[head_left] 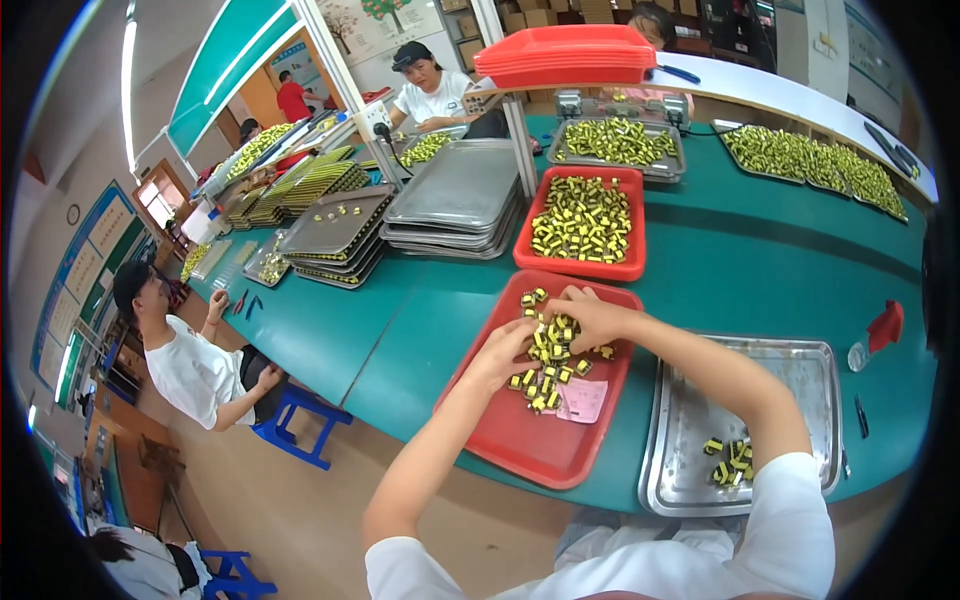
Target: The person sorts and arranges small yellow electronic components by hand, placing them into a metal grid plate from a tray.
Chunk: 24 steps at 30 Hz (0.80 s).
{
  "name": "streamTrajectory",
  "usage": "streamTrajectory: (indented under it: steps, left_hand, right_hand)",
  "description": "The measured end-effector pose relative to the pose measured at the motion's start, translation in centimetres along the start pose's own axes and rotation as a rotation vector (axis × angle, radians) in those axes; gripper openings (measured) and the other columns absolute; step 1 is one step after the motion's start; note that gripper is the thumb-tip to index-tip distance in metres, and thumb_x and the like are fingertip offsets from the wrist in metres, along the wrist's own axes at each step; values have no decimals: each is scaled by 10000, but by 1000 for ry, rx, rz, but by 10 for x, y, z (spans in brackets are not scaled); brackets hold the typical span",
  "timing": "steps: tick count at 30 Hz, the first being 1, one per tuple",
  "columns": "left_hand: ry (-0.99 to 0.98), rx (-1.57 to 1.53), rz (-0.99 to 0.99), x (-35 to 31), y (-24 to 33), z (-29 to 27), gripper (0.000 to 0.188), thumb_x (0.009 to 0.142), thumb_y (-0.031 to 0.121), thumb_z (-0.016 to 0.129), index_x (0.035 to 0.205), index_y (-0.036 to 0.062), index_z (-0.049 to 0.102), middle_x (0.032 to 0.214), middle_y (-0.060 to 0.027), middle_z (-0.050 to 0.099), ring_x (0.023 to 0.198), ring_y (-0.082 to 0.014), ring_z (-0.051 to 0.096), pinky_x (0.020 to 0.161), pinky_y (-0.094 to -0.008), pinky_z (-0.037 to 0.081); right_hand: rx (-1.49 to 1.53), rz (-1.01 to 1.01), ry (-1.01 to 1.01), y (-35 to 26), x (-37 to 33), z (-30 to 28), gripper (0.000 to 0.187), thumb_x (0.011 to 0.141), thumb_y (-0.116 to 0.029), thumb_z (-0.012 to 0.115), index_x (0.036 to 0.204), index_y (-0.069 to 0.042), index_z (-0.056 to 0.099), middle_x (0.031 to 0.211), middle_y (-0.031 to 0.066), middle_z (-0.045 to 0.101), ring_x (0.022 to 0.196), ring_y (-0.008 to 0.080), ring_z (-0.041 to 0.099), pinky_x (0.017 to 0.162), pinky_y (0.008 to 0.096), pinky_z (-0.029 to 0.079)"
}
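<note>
Both my hands reach into a red plastic tray (490, 430) of small yellow-and-black wound components, which look like little transformers (547, 385). My left hand (500, 350) is at the left side of the heap, its fingers curled against several pieces. From the right, my right hand (592, 318) bends over the heap with fingers and thumb around some pieces; its fingertips are partly hidden among them. A pink paper slip (583, 401) lies in the tray under some components. To the right, a metal tray (745, 405) holds a few more of the same pieces near its front edge.
Beyond is a fuller red tray (582, 268); left of it, stacked metal trays (455, 185). Stacked red trays (565, 55) rest on the shelf above. A small jar (858, 355) with red cloth and a black pen-like tool (861, 416) lie right. A co-worker (190, 365) sits left.
</note>
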<state>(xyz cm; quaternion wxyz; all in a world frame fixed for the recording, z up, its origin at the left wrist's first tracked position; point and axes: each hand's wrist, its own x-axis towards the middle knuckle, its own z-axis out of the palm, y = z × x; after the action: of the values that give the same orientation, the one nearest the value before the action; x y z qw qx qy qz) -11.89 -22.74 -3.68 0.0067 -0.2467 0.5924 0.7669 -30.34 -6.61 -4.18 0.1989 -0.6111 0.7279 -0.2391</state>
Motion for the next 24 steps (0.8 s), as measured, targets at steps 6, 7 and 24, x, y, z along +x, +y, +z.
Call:
streamTrajectory:
  steps: [6, 7, 24]
  left_hand:
    - [31, -12, 20, 4, -3, 0, 597, 1051, 370, 679, 1542, 87, 491, 1400, -73, 636, 1302, -234, 610, 1098, -547, 497]
    - [33, -16, 26, 3, -3, 0, 597, 1051, 370, 679, 1542, 87, 491, 1400, -73, 636, 1302, -234, 610, 1098, -547, 497]
    - [-19, 114, 48, -7, 6, 7, 625, 1076, 420, 679, 1574, 107, 469, 1430, -65, 621, 1302, -206, 611, 1060, -493, 547]
  right_hand:
    - [56, -19, 37, 3, 4, 0, 671, 696, -150, 861, 1314, -229, 609, 1316, 196, 518, 1259, 435, 490, 1090, 518, 464]
    - [50, -22, 34, 3, 4, 1, 671, 696, -150, 861, 1314, -229, 609, 1316, 196, 518, 1259, 435, 490, 1090, 518, 464]
    - [116, -130, 64, -9, 6, 0, 689, 740, -144, 825, 1387, -152, 588, 1229, 204, 565, 1175, 395, 584, 1024, 454, 504]
